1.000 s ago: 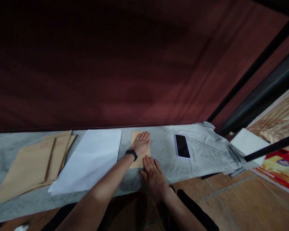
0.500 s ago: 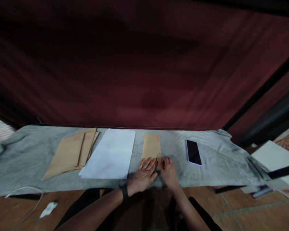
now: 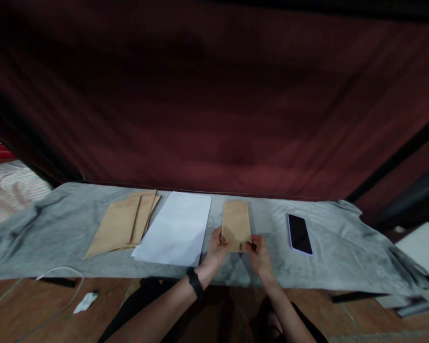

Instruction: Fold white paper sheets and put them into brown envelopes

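A small brown paper envelope (image 3: 236, 221) is held at its near end between my two hands. My left hand (image 3: 217, 247) pinches its lower left edge, thumb on top and fingers at the side. On the lower right corner, my right hand (image 3: 259, 251) grips in the same way. Left of the envelope lies a stack of white paper sheets (image 3: 177, 228). Beyond that are several larger brown envelopes (image 3: 119, 224), overlapping one another. A phone (image 3: 300, 234) with a dark screen and a pale purple edge rests to the right.
A grey cloth (image 3: 271, 214) covers the narrow table, with a dark red curtain (image 3: 214, 119) behind it. On the tiled floor are a crumpled white tissue (image 3: 86, 302) and a pale cable (image 3: 79, 286). A white box (image 3: 422, 247) stands at the right.
My left hand has gone from lying flat on the envelope to pinching its left edge. My right hand now grips the lower right corner. The view has shifted slightly.
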